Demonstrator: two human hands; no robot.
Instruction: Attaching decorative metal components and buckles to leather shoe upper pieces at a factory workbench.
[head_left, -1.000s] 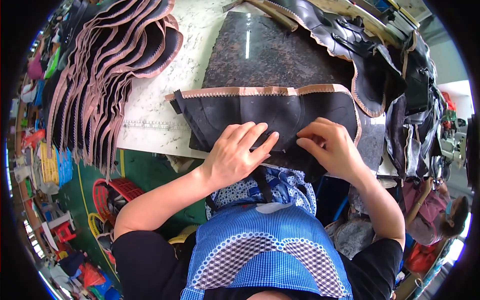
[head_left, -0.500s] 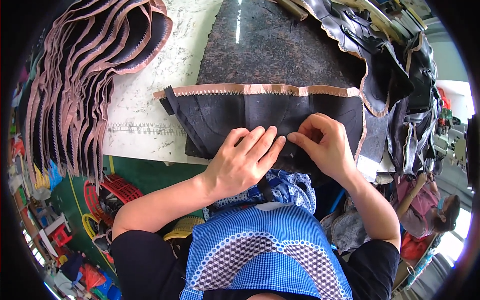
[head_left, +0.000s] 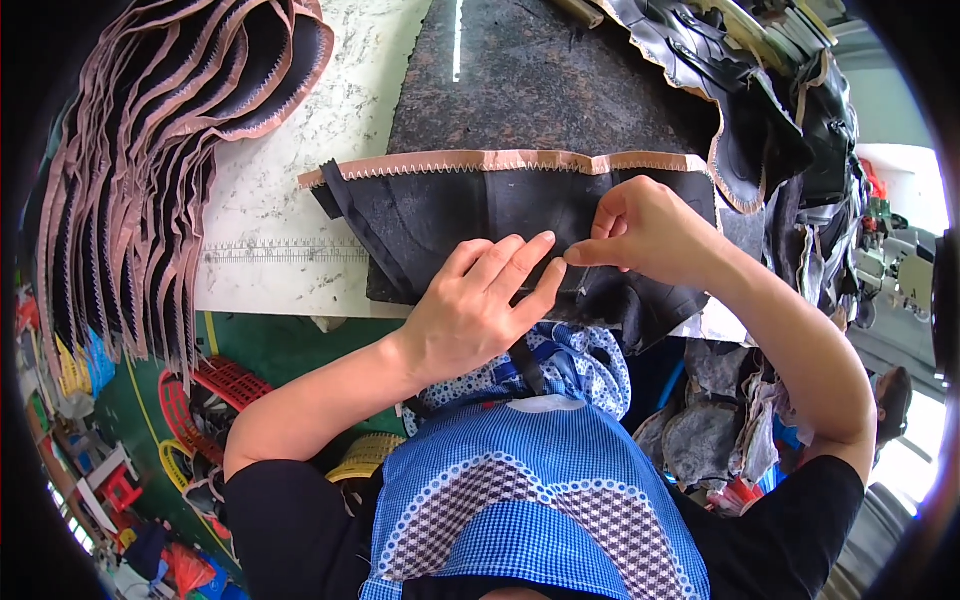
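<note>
A black leather-like piece (head_left: pixel 430 212) lies across a dark speckled slab (head_left: pixel 480 110) at the near edge of the table. Along its far side runs a pinkish-brown strip with zigzag stitching; a narrow black band crosses its left end. My left hand (head_left: pixel 480 295) rests on the near part of the piece, fingers stretched and spread. Just right of its fingertips, my right hand (head_left: pixel 645 232) is closed in a pinch of thumb and forefinger against the piece; what sits in the pinch is too small to make out. Under my right wrist the near right part lies rumpled over the edge.
At the left, a stack of black pieces with pinkish-brown stitched edges (head_left: pixel 130 190) hangs over the white table (head_left: pixel 280 220). More black leather pieces (head_left: pixel 750 110) are heaped at the far right. Red and yellow baskets (head_left: pixel 225 385) stand on the green floor.
My right hand has turned at the wrist and risen a little, its elbow swinging out to the right. The near right part of the piece has become rumpled. My left hand stays nearly in place.
</note>
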